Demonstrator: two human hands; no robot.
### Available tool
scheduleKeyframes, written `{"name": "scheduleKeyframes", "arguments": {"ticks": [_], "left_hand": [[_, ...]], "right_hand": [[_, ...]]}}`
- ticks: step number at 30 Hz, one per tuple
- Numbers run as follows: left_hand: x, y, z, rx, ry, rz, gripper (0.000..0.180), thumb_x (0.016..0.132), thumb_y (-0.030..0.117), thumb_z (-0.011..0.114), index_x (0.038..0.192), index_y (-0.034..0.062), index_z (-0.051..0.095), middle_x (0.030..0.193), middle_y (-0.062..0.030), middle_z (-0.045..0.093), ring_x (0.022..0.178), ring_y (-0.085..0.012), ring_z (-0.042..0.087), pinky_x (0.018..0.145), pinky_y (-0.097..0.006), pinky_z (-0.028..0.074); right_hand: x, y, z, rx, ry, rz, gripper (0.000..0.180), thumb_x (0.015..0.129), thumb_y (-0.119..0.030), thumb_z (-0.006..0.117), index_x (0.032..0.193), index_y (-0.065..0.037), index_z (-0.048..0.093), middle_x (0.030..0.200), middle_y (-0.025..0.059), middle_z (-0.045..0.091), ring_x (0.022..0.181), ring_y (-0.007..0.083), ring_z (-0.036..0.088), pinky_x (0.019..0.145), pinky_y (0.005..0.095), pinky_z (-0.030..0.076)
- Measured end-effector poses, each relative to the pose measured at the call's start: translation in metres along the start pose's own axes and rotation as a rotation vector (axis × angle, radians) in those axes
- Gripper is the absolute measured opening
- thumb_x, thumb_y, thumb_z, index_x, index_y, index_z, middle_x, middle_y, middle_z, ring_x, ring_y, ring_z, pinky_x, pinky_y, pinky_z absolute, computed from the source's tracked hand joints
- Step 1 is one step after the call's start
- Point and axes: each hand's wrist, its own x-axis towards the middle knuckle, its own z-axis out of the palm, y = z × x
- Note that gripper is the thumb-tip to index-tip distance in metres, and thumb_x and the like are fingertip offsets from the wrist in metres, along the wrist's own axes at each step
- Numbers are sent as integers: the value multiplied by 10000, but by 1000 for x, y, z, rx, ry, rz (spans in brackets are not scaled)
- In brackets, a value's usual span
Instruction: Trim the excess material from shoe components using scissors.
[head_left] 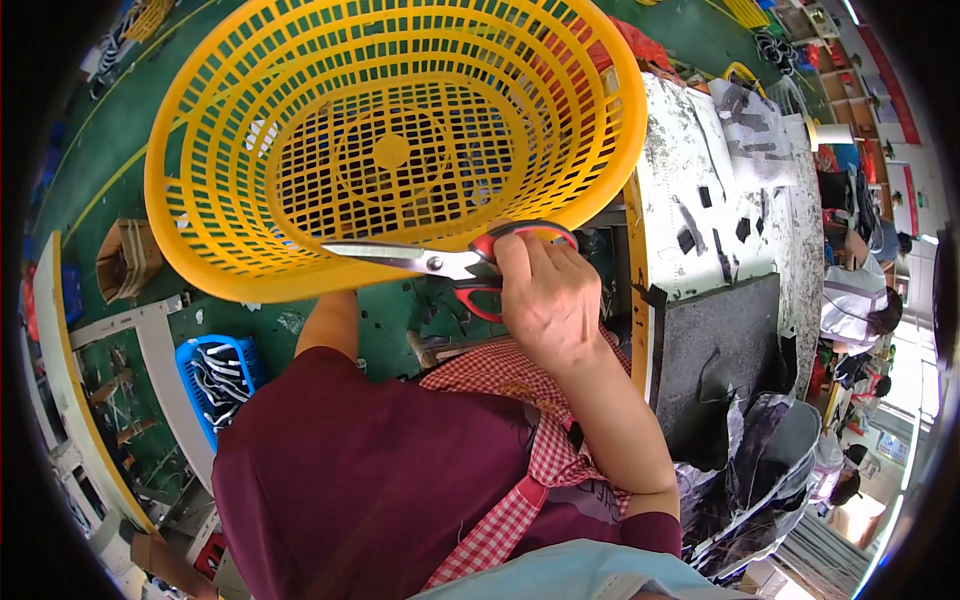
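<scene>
A big yellow plastic basket with many little holes is filling the upper middle of the frame. It is tipping so that its open side is facing the camera, and nothing is lying inside it. The right hand is sitting in the middle of the frame, just under the basket's lower rim. Its fingers are curling through the red handles of a pair of scissors and holding them tight. The shiny blades are pressing together and pointing to the left, lying right in front of the basket's lower rim. The left arm is reaching up behind the basket, so the left hand is hiding and I cannot tell if it is gripping or spread.

At the right of the frame a worn white tabletop is carrying small dark scraps and a dark grey mat. At the lower left a blue crate is sitting on the green floor. Another person is sitting at the far right.
</scene>
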Motion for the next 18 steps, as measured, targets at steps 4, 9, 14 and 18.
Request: {"name": "scheduleKeyframes", "arguments": {"ticks": [4, 9, 14, 18], "left_hand": [[-11, 1, -3, 1, -43, 6, 293, 1015, 225, 606, 1279, 98, 595, 1220, -83, 685, 1102, -248, 678, 979, -421, 575], [-15, -2, 0, 6, -110, -40, 295, 1018, 229, 601, 1281, 94, 594, 1226, -84, 684, 1107, -251, 677, 984, -425, 574], [8, -13, 5, -23, -107, -25, 298, 1021, 232, 596, 1283, 91, 593, 1231, -86, 684, 1111, -255, 676, 988, -430, 573], [39, 7, 5, -45, -93, 9, 301, 1023, 235, 593, 1285, 88, 593, 1236, -87, 683, 1115, -257, 676, 992, -433, 573]], "right_hand": [[11, 2, 2, -17, -1, -39, 137, 865, -157, 675, 888, -103, 552, 802, 56, 638, 657, 196, 658, 602, 325, 529], [17, 12, 4, 26, 85, -75, 143, 852, -153, 679, 891, -104, 551, 813, 59, 641, 691, 202, 669, 643, 328, 540], [17, 30, 19, 109, 39, -114, 178, 779, -121, 660, 928, -100, 565, 838, 60, 642, 734, 227, 680, 671, 346, 549], [29, 47, 33, 114, -1, -141, 196, 784, -114, 646, 963, -88, 570, 862, 73, 653, 746, 244, 686, 694, 367, 550]]}}
